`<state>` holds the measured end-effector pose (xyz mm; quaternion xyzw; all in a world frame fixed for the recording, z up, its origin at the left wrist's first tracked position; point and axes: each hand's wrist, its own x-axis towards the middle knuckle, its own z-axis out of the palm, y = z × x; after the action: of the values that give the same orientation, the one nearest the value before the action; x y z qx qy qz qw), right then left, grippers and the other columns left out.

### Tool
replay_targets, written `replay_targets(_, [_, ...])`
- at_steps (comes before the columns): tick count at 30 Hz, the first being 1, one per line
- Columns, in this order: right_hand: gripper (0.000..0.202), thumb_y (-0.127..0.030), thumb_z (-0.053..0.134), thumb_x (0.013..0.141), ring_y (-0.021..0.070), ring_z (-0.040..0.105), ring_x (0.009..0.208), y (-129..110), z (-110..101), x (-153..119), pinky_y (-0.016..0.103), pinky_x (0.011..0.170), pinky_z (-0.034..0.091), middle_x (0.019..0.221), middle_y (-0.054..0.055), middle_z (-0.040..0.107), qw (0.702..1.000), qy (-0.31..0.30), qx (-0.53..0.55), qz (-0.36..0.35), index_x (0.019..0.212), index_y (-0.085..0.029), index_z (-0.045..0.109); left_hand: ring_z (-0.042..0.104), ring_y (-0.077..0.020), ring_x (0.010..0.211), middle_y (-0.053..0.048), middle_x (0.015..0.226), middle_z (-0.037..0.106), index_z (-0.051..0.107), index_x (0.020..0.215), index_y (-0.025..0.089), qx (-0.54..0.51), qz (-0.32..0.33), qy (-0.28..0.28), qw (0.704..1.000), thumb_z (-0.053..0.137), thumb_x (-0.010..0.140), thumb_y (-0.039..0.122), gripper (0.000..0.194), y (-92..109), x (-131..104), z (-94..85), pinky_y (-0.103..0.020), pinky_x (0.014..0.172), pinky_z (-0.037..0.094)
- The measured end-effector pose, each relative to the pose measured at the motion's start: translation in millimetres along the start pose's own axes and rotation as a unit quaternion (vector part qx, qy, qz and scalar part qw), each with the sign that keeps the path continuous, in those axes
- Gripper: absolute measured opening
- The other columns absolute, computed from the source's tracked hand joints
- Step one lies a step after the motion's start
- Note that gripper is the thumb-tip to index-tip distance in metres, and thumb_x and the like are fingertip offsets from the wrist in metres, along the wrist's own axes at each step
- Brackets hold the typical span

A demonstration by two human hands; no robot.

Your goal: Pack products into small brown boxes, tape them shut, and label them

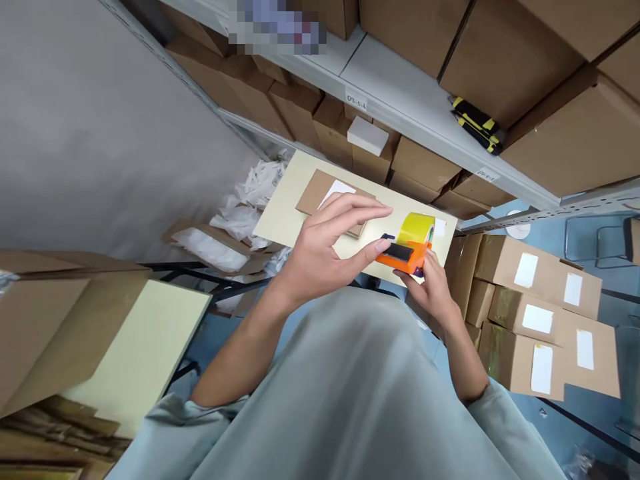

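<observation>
An orange tape dispenser (421, 257) with a roll of yellow tape (416, 228) sits in my right hand (434, 287), whose fingers wrap its right side. My left hand (325, 250) is open, fingers stretched out above the table and thumb tip at the dispenser's dark front end. Whether that thumb presses on it or on a tape end, I cannot tell. Partly behind my left hand lies a flat brown cardboard box (314, 192) with a white label (338, 189) on the pale yellow table (280, 200).
Metal shelving (400, 80) full of brown boxes rises behind the table, with yellow-black utility knives (477, 125) on one shelf. Labelled cartons (530, 320) are stacked at right. White packing material (250, 200) lies at left, near a second table (150, 340) bearing a large carton (65, 320).
</observation>
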<state>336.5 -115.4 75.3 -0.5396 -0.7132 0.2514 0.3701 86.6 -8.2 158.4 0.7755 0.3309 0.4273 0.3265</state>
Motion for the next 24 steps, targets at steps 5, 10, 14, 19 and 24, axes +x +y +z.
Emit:
replay_targets(5, [0.022, -0.033, 0.066, 0.111, 0.034, 0.073, 0.113, 5.3, -25.7, -31.1, 0.057, 0.107, 0.061, 0.121, 0.012, 0.079, 0.997, -0.033, -0.056, -0.034, 0.133, -0.028, 0.068, 0.077, -0.0288, 0.105, -0.005, 0.107, 0.08, 0.087, 0.115, 0.036, 0.017, -0.016, -0.052, 0.998, 0.075, 0.106, 0.062, 0.03, 15.5, -14.0, 16.4, -0.056, 0.101, 0.067])
replay_targets(10, [0.019, -0.036, 0.066, 0.111, 0.0342, 0.073, 0.108, 14.6, -31.5, -47.4, 0.059, 0.108, 0.06, 0.115, 0.011, 0.078, 0.996, -0.04, -0.062, -0.048, 0.127, -0.028, 0.07, 0.077, -0.0304, 0.1, -0.006, 0.103, 0.079, 0.086, 0.11, 0.037, 0.025, -0.038, -0.045, 0.998, 0.074, 0.105, 0.068, 0.033, 10.2, -43.0, 32.8, -0.057, 0.097, 0.067])
replay_targets(14, [0.015, -0.037, 0.069, 0.109, 0.0342, 0.074, 0.104, 24.0, -23.4, -46.9, 0.059, 0.106, 0.061, 0.108, 0.011, 0.08, 0.995, -0.038, -0.071, -0.062, 0.121, -0.027, 0.07, 0.076, -0.027, 0.099, -0.005, 0.103, 0.08, 0.085, 0.116, 0.04, 0.083, -0.033, -0.004, 0.996, 0.067, 0.11, 0.064, 0.031, 7.5, -73.8, 43.1, -0.052, 0.098, 0.066])
replay_targets(19, [0.021, -0.045, 0.067, 0.111, 0.0346, 0.076, 0.108, 45.1, -6.6, -49.7, 0.06, 0.112, 0.06, 0.111, 0.012, 0.082, 0.987, -0.135, -0.077, -0.047, 0.118, -0.027, 0.071, 0.075, -0.0247, 0.092, -0.004, 0.096, 0.081, 0.086, 0.108, 0.035, 0.088, -0.106, 0.081, 0.987, 0.068, 0.112, 0.058, 0.03, -23.4, -124.5, 58.1, -0.049, 0.094, 0.064])
replay_targets(24, [0.044, -0.066, 0.057, 0.113, 0.0348, 0.075, 0.094, 94.1, 11.9, -82.3, 0.056, 0.095, 0.065, 0.092, 0.012, 0.077, 0.953, -0.268, -0.132, 0.047, 0.098, -0.025, 0.066, 0.074, -0.0222, 0.089, -0.003, 0.095, 0.083, 0.086, 0.098, 0.031, 0.06, -0.201, 0.197, 0.958, 0.074, 0.111, 0.048, 0.025, -100.9, -198.2, 91.9, -0.042, 0.091, 0.062])
